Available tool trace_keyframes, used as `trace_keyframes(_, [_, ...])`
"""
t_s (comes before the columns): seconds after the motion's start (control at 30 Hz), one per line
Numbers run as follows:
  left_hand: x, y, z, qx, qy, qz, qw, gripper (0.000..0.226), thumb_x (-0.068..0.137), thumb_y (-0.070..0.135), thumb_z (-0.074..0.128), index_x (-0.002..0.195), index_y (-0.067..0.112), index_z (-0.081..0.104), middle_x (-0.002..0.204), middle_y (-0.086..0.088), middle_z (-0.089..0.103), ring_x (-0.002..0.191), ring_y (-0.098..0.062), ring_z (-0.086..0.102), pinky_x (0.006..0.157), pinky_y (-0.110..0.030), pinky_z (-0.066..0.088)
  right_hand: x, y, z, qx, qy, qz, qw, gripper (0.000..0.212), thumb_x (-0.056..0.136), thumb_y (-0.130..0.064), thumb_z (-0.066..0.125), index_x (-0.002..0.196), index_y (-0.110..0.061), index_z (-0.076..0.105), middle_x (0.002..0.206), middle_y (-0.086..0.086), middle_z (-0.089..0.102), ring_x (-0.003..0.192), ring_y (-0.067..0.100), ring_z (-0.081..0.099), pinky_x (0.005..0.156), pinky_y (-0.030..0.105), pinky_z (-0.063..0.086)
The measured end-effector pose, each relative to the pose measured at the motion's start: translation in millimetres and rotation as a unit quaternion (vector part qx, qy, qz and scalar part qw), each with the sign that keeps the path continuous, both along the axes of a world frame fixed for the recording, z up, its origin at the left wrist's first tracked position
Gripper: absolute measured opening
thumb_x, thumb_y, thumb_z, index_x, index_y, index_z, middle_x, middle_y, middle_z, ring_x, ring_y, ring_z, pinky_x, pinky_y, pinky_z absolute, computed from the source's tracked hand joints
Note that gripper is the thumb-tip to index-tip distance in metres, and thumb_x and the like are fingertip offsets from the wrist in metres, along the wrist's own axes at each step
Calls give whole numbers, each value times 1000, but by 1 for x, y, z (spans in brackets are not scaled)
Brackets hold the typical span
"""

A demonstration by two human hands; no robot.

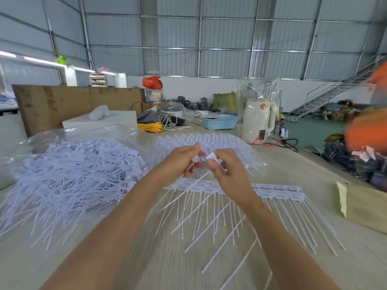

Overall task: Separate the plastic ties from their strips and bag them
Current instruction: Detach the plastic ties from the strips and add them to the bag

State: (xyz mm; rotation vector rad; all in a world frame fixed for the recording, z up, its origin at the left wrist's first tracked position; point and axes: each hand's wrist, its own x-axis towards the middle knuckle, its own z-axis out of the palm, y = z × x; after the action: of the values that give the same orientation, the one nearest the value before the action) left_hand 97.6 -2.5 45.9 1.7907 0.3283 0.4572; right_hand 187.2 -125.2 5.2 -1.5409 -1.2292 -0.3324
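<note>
White plastic ties (pixel 201 162) are pinched between the fingers of the left hand (pixel 184 160) and right hand (pixel 225 167) above the strip (pixel 272 190) on the tabletop (pixel 146 258), mid-separation; next, likely, into the bag (pixel 69 164) at left.

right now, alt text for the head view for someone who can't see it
Two bare hands, left hand and right hand, pinch white plastic ties above a strip of ties lying on a pale table. A clear bag of loose ties sits to the left, in a warehouse.
</note>
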Motion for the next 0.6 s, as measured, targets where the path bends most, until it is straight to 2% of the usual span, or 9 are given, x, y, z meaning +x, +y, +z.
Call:
trace_keyframes(0.03, [1, -4, -2, 3, 19, -29, 999, 54, 90, 59, 40, 77, 11, 61, 62, -4, 56, 51, -11, 43, 49, -22, 32, -2, 2, -1, -9, -10, -4, 1000, 7, 90, -15, 60, 89, -19, 66, 96, 8, 53, 88, 0, 45, 75, 17, 38])
trace_keyframes(0.1, [3, -12, -7, 31, 34, -87, 995, 68, 72, 74, 43, 76, 8, 60, 64, -7, 50, 54, -12, 39, 51, -23, 29, -2, 5, -5, -33, -24, -32, 999, 13, 91, -18, 59, 97, -8, 65, 104, 5, 44, 87, 7, 51, 77, 29, 47])
trace_keyframes(0.2, [4, -15, -11, 58, 14, -127, 990, 42, 77, 59, 55, 76, 18, 64, 58, 8, 57, 54, -7, 44, 48, -17, 34, -2, 6, -8, -41, -24, -56, 997, 12, 91, -17, 57, 100, -12, 65, 109, -1, 38, 83, 18, 59, 71, 46, 52])
trace_keyframes(0.27, [4, -14, -13, 59, 7, -126, 990, 30, 89, 44, 55, 79, 16, 62, 58, 10, 57, 51, -4, 46, 46, -14, 36, -1, 5, -9, -27, -11, -57, 998, 16, 88, -18, 61, 104, -20, 63, 110, -1, 40, 82, 5, 56, 69, 41, 53])
trace_keyframes(0.33, [6, -13, -15, 74, 6, -109, 991, 26, 95, 34, 52, 83, 12, 58, 64, 3, 55, 52, -5, 46, 46, -15, 36, 1, 3, -9, -21, 9, -41, 999, 32, 82, -18, 68, 109, -30, 55, 107, -2, 42, 79, -6, 52, 68, 21, 47])
trace_keyframes(0.37, [6, -13, -14, 75, 0, -96, 993, 25, 96, 32, 51, 83, 11, 55, 65, 0, 53, 53, -7, 46, 47, -16, 37, 1, 2, -9, -26, 34, -26, 999, 43, 79, -19, 72, 110, -35, 48, 105, -4, 44, 78, -8, 50, 66, 12, 42])
trace_keyframes(0.43, [7, -11, -12, 48, -33, -60, 996, 23, 97, 28, 51, 81, 12, 54, 65, -3, 53, 55, -11, 47, 49, -18, 39, 2, 2, -7, -52, 102, -7, 993, 56, 72, -25, 78, 112, -37, 41, 101, -9, 47, 76, -5, 49, 65, 10, 40])
trace_keyframes(0.53, [7, -4, -9, 66, -63, -31, 995, 22, 97, 26, 52, 78, 17, 59, 69, -10, 55, 54, -11, 48, 51, -19, 40, 3, 2, -5, -89, 147, 8, 985, 31, 79, -24, 74, 102, -20, 54, 90, -3, 60, 63, 1, 54, 61, 20, 47])
trace_keyframes(0.6, [6, -2, -11, 90, -57, -41, 993, 24, 97, 26, 52, 76, 20, 60, 61, -2, 56, 48, -6, 47, 47, -17, 39, 1, 2, -4, -98, 148, 51, 983, 5, 86, -15, 65, 84, -18, 62, 75, -6, 66, 52, 1, 57, 50, 16, 46])
